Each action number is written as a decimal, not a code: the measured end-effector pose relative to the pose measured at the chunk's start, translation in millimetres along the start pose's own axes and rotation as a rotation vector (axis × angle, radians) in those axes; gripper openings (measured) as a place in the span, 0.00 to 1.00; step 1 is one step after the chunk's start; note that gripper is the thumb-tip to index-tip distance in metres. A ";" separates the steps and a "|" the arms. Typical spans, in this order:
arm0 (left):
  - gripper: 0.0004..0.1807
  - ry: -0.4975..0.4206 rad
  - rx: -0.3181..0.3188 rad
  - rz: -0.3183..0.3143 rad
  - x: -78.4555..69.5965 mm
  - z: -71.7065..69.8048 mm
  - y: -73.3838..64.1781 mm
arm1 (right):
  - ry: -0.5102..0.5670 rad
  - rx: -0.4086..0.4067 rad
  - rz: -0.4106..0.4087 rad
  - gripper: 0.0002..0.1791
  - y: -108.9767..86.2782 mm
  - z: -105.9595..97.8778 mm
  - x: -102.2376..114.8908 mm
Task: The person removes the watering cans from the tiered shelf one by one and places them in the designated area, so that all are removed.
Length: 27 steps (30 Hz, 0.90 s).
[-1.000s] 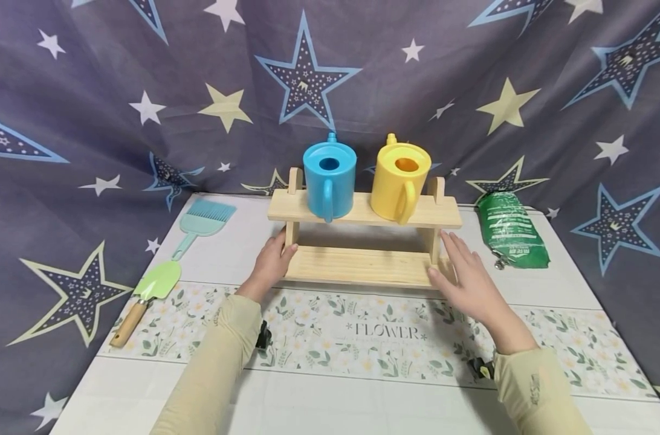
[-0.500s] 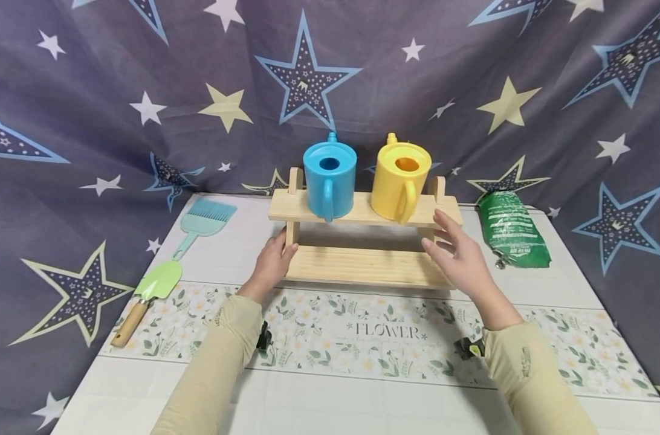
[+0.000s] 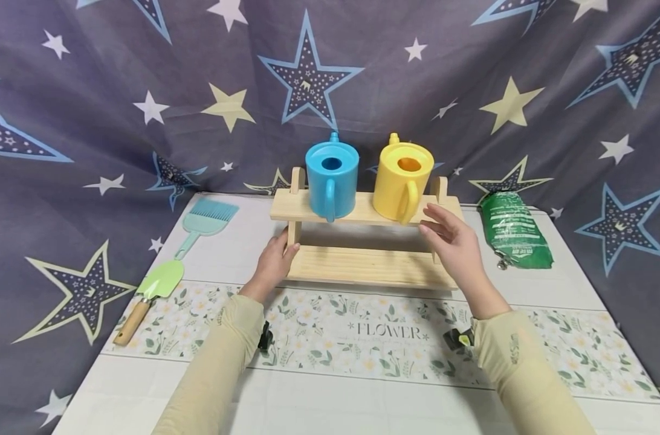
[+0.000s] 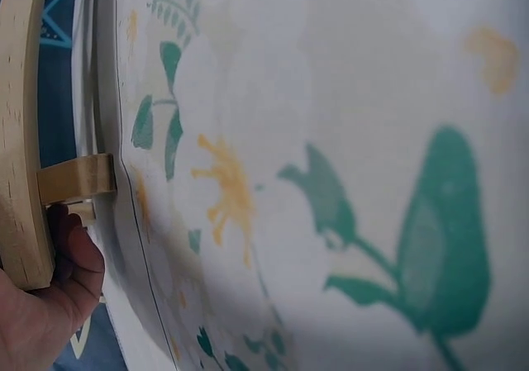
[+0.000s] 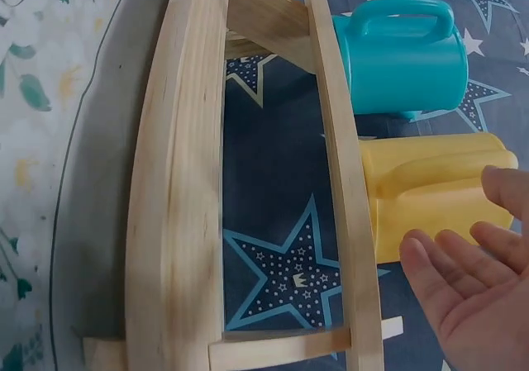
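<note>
A two-tier wooden shelf (image 3: 362, 266) stands at the back of the table. On its top board are a blue watering can (image 3: 341, 193) and, to the right, a yellow watering can (image 3: 391, 190), both with handles facing me. My left hand (image 3: 272, 264) grips the shelf's left end, fingers curled behind the wood, as the left wrist view also shows. Beside the shelf's right end, my right hand (image 3: 455, 244) is raised with fingers loosely bent and nothing in them. Its fingertips come close to the yellow can's handle (image 5: 446, 171) in the right wrist view.
On the left lie a light-blue hand brush (image 3: 205, 223) and a green trowel (image 3: 164, 278) with a wooden handle. A green plastic bag (image 3: 515, 232) lies at the back right. A floral printed cloth (image 3: 330, 350) covers the table; a star-patterned curtain (image 3: 199, 66) hangs behind.
My right hand has left the shelf's right end, rising and shifting left toward the yellow watering can. My left hand keeps its place on the shelf.
</note>
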<state>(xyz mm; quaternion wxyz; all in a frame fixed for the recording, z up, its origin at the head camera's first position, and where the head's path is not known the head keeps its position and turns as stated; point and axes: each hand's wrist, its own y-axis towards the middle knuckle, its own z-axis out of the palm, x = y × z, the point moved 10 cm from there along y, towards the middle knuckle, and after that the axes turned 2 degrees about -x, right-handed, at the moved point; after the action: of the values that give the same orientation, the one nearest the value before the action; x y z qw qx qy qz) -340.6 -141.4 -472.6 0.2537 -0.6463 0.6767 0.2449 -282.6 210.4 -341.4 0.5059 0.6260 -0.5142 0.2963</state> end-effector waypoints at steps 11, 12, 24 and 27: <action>0.32 0.026 -0.019 0.006 -0.1 0.1 -0.1 | 0.062 -0.012 -0.012 0.25 8.0 8.6 3.2; 0.32 0.030 -0.021 0.005 0.1 0.0 -0.2 | 0.059 -0.016 -0.009 0.25 8.8 9.4 3.0; 0.31 0.027 -0.036 0.007 1.7 -0.8 -0.3 | 0.043 -0.058 0.007 0.24 12.1 19.8 1.5; 0.31 0.027 -0.037 0.009 1.8 -0.8 0.2 | 0.027 -0.073 0.002 0.23 12.8 20.7 3.4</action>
<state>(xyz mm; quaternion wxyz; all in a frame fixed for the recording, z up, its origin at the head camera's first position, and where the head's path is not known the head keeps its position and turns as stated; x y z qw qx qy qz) -340.9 -143.3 -473.2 0.2312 -0.6510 0.6785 0.2499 -296.8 190.3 -340.7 0.5348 0.6026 -0.5185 0.2864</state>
